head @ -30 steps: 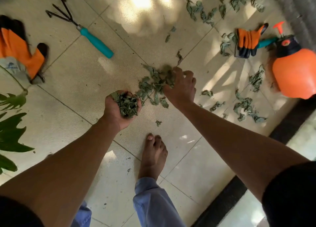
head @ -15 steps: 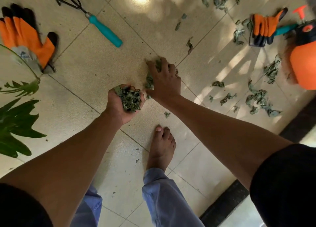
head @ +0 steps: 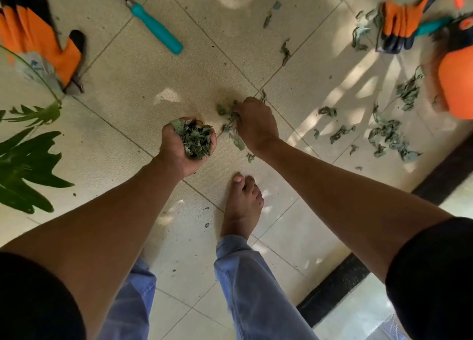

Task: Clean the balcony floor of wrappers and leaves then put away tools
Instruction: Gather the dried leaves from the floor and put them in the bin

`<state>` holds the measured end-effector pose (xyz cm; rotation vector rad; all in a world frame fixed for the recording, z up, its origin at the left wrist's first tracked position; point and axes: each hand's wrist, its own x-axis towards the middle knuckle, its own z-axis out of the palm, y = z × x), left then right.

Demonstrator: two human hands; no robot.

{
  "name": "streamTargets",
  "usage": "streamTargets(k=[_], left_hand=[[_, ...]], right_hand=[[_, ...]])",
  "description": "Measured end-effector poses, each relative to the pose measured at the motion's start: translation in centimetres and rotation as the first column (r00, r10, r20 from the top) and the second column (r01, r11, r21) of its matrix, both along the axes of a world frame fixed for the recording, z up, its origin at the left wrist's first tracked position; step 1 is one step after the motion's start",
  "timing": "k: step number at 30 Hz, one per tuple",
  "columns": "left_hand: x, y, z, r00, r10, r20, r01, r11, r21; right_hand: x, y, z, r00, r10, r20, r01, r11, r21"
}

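While the left hand (head: 186, 147) cups a heaped clump of dried leaves (head: 195, 141) in its upturned palm, fingers curled up round the pile, the right hand (head: 256, 124) reaches down just beside it with its fingers bent and pinching a small bunch of loose leaves (head: 229, 114) against the tiled floor (head: 143, 88). A few more scraps lie right below that hand, near a bare foot (head: 243, 204) planted on the tiles, with blue trouser legs (head: 256, 293) under it. Further to the right, more dried leaves (head: 391, 140) are scattered over the sunlit tiles, well apart from both hands, and others lie up near the top edge. At the upper right an orange and black glove (head: 401, 24) lies over a teal handle, beside an orange spray bottle (head: 458, 81) cut off by the frame edge. At the upper left a hand rake with a teal handle (head: 156, 30) lies flat on the floor, and a second orange glove (head: 38, 40) rests palm up near it. Green plant leaves (head: 25, 165) reach in from the left edge, and a dark threshold strip (head: 340, 288) runs along the lower right
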<state>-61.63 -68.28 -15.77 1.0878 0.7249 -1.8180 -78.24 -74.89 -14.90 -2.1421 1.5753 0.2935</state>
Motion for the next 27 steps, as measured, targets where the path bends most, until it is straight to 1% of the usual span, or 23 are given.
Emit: streamTargets(k=[1, 2, 3, 5, 7, 8, 11, 12, 13, 15, 16, 19, 20, 21, 22, 23, 24, 25, 26, 27], left_hand=[[0.0, 0.0, 0.4, 1.0, -0.008, 0.014, 0.008, 1.0, 0.017], [0.0, -0.2, 1.2, 1.0, -0.01, 0.016, 0.009, 0.999, 0.031], [0.1, -0.2, 1.8, 1.0, -0.01, 0.027, 0.008, 0.999, 0.052], [-0.1, -0.5, 3.6, 0.999, -0.016, 0.046, 0.012, 0.998, 0.068], [-0.1, -0.6, 5.0, 0.998, -0.023, 0.061, 0.019, 0.998, 0.06], [-0.2, -0.7, 6.1, 0.997, -0.032, 0.066, 0.029, 0.999, 0.04], [-0.3, -1.2, 8.2, 0.987, -0.123, 0.102, 0.129, 0.99, -0.056], [-0.4, -1.3, 9.1, 0.985, -0.144, 0.095, 0.153, 0.983, -0.099], [-0.5, -1.5, 10.1, 0.982, -0.161, 0.1, 0.176, 0.97, -0.165], [-0.9, -1.7, 12.2, 0.979, -0.18, 0.099, 0.2, 0.941, -0.272], [-1.2, -1.8, 12.9, 0.984, -0.168, 0.056, 0.177, 0.936, -0.305], [-1.5, -1.0, 13.9, 0.986, -0.149, 0.077, 0.164, 0.95, -0.266], [-1.8, -0.8, 14.2, 0.981, -0.173, 0.086, 0.19, 0.941, -0.279], [-1.9, -0.5, 14.7, 0.983, -0.167, 0.081, 0.184, 0.926, -0.329], [-1.9, -0.2, 15.6, 0.984, -0.169, 0.058, 0.179, 0.913, -0.367], [-2.0, 0.1, 16.5, 0.984, -0.164, 0.063, 0.176, 0.913, -0.369], [-2.2, 0.4, 17.2, 0.984, -0.175, 0.04, 0.178, 0.911, -0.372], [-2.2, 1.0, 17.1, 0.981, -0.188, 0.04, 0.188, 0.903, -0.386], [-2.4, 1.2, 17.8, 0.98, -0.198, 0.003, 0.183, 0.902, -0.391], [-2.3, 1.7, 18.0, 0.978, -0.208, 0.023, 0.204, 0.922, -0.33]], right_hand=[[-0.1, 0.1, 0.9, 0.99, -0.123, 0.066, 0.121, 0.992, 0.035], [-0.1, 0.2, 2.1, 0.95, -0.277, 0.143, 0.265, 0.96, 0.094], [0.0, 0.2, 3.7, 0.879, -0.421, 0.223, 0.396, 0.906, 0.15], [0.4, 0.6, 7.1, 0.72, -0.603, 0.344, 0.56, 0.797, 0.226], [1.2, 1.4, 10.8, 0.604, -0.683, 0.411, 0.619, 0.727, 0.298], [1.7, 1.9, 12.7, 0.549, -0.705, 0.449, 0.626, 0.703, 0.338], [3.3, 3.1, 17.1, 0.331, -0.773, 0.541, 0.607, 0.613, 0.506], [3.7, 3.6, 18.3, 0.307, -0.778, 0.548, 0.602, 0.605, 0.522], [4.2, 4.1, 19.1, 0.311, -0.776, 0.549, 0.605, 0.607, 0.515], [5.1, 5.1, 20.2, 0.372, -0.753, 0.542, 0.622, 0.636, 0.456], [5.4, 5.5, 20.7, 0.41, -0.737, 0.537, 0.63, 0.655, 0.418], [5.8, 6.0, 21.8, 0.498, -0.676, 0.544, 0.658, 0.703, 0.272], [5.8, 6.1, 22.2, 0.557, -0.617, 0.556, 0.642, 0.744, 0.183], [5.8, 6.2, 22.6, 0.634, -0.539, 0.555, 0.604, 0.793, 0.08], [5.8, 6.3, 22.9, 0.718, -0.457, 0.525, 0.548, 0.836, -0.02], [5.6, 6.5, 23.0, 0.792, -0.389, 0.47, 0.485, 0.869, -0.097], [5.5, 6.8, 23.1, 0.847, -0.35, 0.4, 0.434, 0.89, -0.141], [5.3, 7.2, 22.9, 0.881, -0.328, 0.34, 0.398, 0.904, -0.16], [5.1, 7.5, 22.8, 0.904, -0.308, 0.298, 0.366, 0.916, -0.164], [5.0, 7.9, 22.7, 0.92, -0.285, 0.268, 0.334, 0.929, -0.161]])
